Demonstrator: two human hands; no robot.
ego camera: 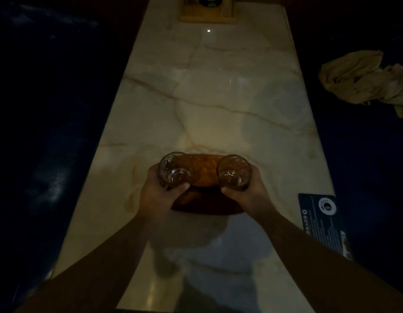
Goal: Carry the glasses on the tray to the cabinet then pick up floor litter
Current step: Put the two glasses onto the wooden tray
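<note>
A clear glass point(173, 169) is gripped in the left hand point(161, 192), and a second glass point(234, 172) is gripped in the right hand point(245, 195). Both glasses are held over a round brown tray point(204, 175), which lies on the pale marble table point(218, 105); in the dim light it cannot be told whether their bases touch it. A dark card point(323, 220) lies at the table's right edge. A crumpled cloth point(363, 77) rests on the dark seat well to the right.
</note>
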